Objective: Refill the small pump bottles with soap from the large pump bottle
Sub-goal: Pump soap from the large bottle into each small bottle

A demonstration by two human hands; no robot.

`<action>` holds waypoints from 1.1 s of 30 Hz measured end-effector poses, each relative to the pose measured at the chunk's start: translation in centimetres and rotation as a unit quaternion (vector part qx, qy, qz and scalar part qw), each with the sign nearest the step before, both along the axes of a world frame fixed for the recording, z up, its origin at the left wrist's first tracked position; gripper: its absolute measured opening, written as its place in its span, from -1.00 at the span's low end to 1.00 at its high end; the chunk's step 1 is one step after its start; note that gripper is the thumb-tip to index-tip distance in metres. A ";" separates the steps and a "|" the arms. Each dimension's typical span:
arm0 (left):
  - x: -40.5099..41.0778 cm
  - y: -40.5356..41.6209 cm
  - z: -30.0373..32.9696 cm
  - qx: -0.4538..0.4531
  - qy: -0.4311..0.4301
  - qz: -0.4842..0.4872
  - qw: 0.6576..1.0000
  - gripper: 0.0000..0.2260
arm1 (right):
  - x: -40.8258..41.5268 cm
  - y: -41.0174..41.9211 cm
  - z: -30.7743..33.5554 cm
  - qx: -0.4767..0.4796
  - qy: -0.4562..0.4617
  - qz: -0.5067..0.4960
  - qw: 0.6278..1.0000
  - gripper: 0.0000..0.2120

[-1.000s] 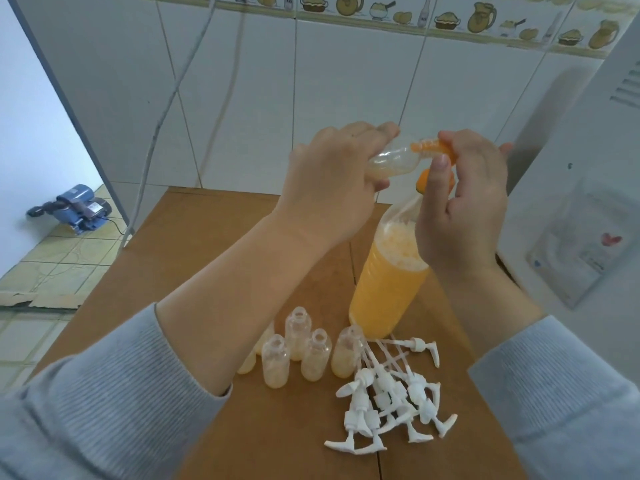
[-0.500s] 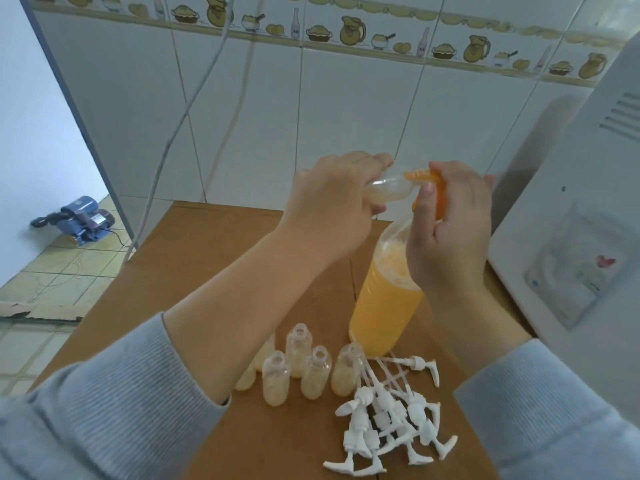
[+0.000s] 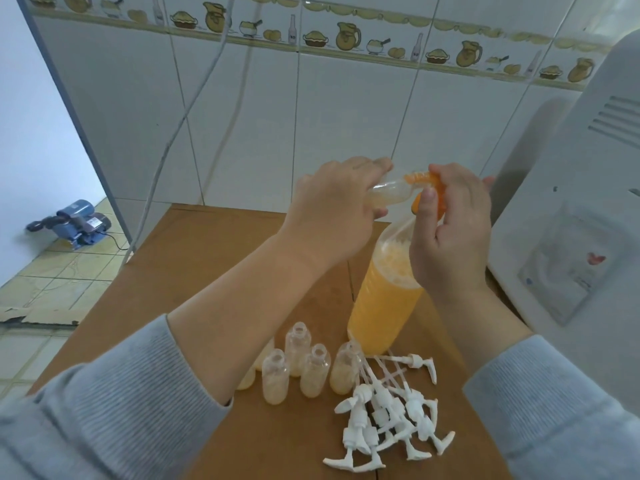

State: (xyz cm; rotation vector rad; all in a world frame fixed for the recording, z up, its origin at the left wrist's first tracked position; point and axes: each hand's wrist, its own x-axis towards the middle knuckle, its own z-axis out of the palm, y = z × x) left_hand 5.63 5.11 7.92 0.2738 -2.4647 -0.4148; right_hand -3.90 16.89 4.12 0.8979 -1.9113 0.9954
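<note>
Standing on the brown wooden table (image 3: 194, 271), the large clear plastic bottle of orange soap (image 3: 384, 299) has its orange pump head (image 3: 427, 192) pinched by the right hand (image 3: 450, 230). The left hand (image 3: 332, 209) grips a small clear tilted bottle (image 3: 388, 194) with its mouth touching the nozzle. Small open bottles (image 3: 304, 368) and white pumps (image 3: 384, 420) lie nearer.

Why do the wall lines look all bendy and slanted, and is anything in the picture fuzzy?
In the head view, the wide-angle lens makes the wall tiles lean and curve toward the edges; the gray sleeves at the bottom look oversized and soft, and so does the small bottle in the left hand; light is even, with a soft shadow on the wall beside the white appliance.
</note>
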 end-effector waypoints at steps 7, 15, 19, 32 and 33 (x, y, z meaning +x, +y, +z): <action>0.7 -0.2 0.7 -0.003 0.008 0.005 1.000 -0.54 | 0.2 0.4 1.8 0.044 -0.008 0.019 0.999 -0.53; 0.2 0.5 0.4 -0.006 0.000 0.015 1.000 -0.54 | 0.2 -0.1 0.2 -0.022 -0.032 0.020 0.999 -0.64; 0.4 0.3 0.4 -0.004 -0.004 0.017 1.000 -0.53 | 0.3 0.2 1.1 -0.003 -0.053 0.050 0.997 -0.59; 0.3 0.5 -0.2 -0.002 0.007 0.012 1.000 -0.54 | -0.4 0.0 0.3 -0.043 -0.033 0.051 0.997 -0.62; 0.4 0.3 0.0 -0.008 0.007 0.013 1.000 -0.54 | -0.3 0.1 0.6 -0.037 -0.042 0.060 0.997 -0.60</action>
